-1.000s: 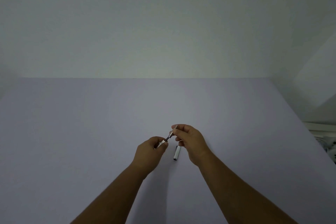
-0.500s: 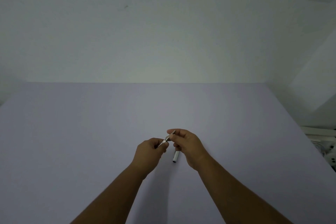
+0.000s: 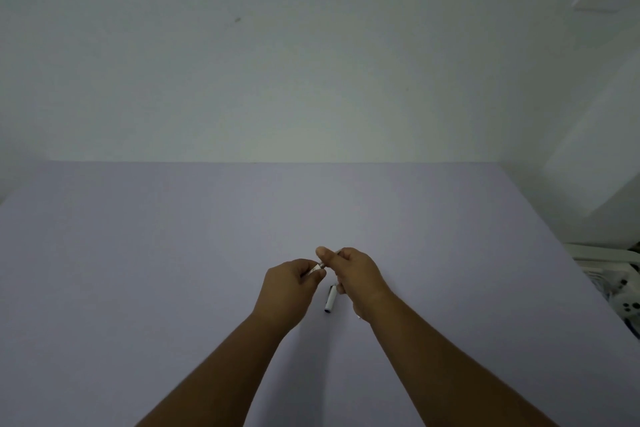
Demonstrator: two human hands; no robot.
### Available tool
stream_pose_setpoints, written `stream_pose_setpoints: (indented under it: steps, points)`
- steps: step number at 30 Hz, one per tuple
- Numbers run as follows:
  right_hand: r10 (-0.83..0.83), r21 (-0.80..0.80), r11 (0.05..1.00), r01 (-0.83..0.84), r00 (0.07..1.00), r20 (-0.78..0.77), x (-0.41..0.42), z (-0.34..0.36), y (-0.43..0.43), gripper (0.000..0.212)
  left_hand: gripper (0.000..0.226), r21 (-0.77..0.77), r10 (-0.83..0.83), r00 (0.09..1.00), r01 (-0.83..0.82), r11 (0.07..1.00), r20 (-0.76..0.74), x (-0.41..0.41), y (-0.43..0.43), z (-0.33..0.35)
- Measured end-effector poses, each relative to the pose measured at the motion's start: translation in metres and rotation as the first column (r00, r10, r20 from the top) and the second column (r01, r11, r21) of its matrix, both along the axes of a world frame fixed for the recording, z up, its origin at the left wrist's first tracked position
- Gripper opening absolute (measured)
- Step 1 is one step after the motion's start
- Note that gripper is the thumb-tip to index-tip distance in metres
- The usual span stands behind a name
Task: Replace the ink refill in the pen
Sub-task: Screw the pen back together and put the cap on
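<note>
Broad pale lilac worktop (image 3: 173,270), bare around the work, wall behind. Over its middle, two forearms reaching forward, both hands raised just above the surface and nearly touching. Left hand (image 3: 289,282) curled shut around the pen barrel (image 3: 314,269), only a short silvery stub of it showing at the thumb side, pointing up and right toward the other hand. Right hand (image 3: 353,274) pinched narrow, thumb and forefinger closed on the ink refill (image 3: 322,265), of which only a thin dark sliver shows at the barrel mouth; how far in it sits, too small to tell. Just below and between the hands, lying flat on the worktop beside the right wrist, a white pen piece (image 3: 330,298) with a dark end, probably the cap or the other half of the body, untouched. Step in hand, by the look of it: seating the refill in the barrel. For doing it well: barrel kept steady and in line with the refill, push straight along the axis with no sideways bend, pinch close to the mouth so the thin tube cannot buckle, gentle pressure until it stops, then the loose piece within easy reach for closing up.
</note>
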State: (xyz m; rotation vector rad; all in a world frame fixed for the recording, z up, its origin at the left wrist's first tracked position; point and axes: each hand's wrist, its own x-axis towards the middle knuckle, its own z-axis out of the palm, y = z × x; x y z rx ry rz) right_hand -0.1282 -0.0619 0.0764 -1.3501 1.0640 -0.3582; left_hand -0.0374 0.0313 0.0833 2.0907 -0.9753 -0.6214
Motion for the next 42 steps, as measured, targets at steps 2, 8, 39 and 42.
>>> stream_pose_setpoints:
  steps: [2,8,39,42]
  points:
    - [0.023,-0.005,1.000,-0.023,1.000,0.016,0.0001,0.0001,0.0006,0.039,0.027,-0.004,0.028,1.000,-0.028,1.000,0.001,0.0001,-0.0013,-0.0002]
    - [-0.028,0.081,0.996,0.019,0.994,0.108,0.0007,0.0016,0.0007,0.023,0.028,-0.007,0.004,0.999,-0.004,1.000,0.033,0.0012,-0.0029,0.0017]
    - [0.063,0.071,0.994,-0.078,0.980,0.191,-0.0012,0.0070,-0.0039,0.008,0.025,-0.044,0.067,0.998,-0.066,0.997,0.018,0.0055,-0.0054,-0.0022]
    - [0.059,0.049,0.997,-0.063,0.995,0.080,-0.0005,0.0084,-0.0041,0.022,0.025,-0.045,0.020,0.998,-0.018,0.999,0.052,0.0036,-0.0055,-0.0022]
